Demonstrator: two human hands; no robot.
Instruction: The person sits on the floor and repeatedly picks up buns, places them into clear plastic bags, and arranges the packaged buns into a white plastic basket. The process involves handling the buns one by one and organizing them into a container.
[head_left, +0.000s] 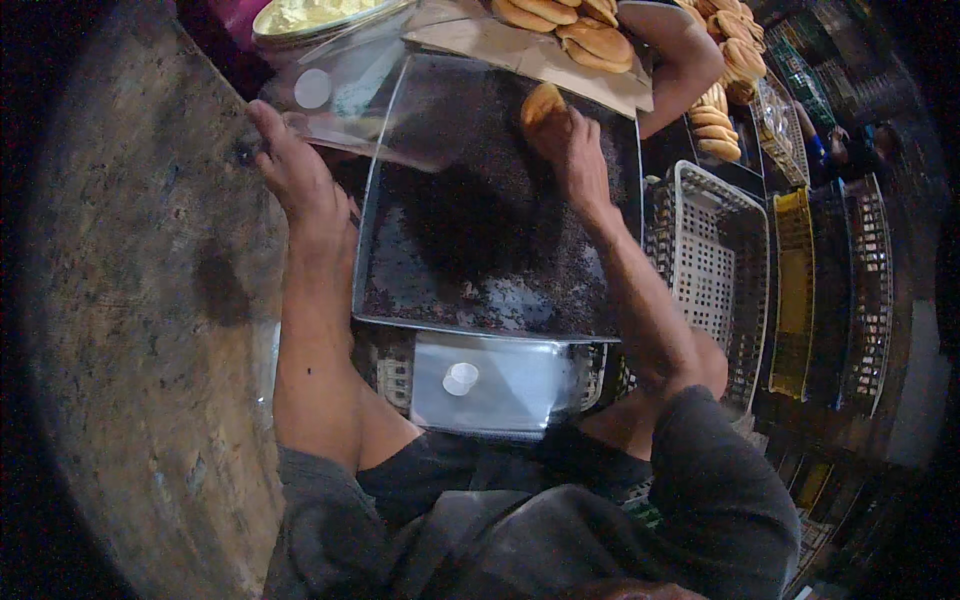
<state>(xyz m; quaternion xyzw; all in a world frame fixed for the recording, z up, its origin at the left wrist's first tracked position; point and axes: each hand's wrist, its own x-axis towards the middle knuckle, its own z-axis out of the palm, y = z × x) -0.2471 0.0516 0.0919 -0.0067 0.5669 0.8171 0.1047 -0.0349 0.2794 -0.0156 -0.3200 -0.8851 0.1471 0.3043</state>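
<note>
My right hand (581, 161) grips a golden-brown bread bun (543, 106) above a large metal tray (365, 247). Dark crumbs like chocolate sprinkles (450, 217) are scattered over the tray, thinner at its near end. Beyond the tray's left edge is my left hand (296, 169), its fingers partly spread beside a blurred clear plastic bag (349, 97) with a white round mark. Whether those fingers hold the bag cannot be made out. Close to my lap lies a stack of clear plastic bags (495, 394), also marked with a white round.
More buns (596, 45) rest on cardboard (487, 45) at the tray's far end, by another person's arm (686, 67). A container of pale yellow spread (319, 15) stands top left. Plastic crates (705, 255) line the right; rough floor (172, 300) lies left.
</note>
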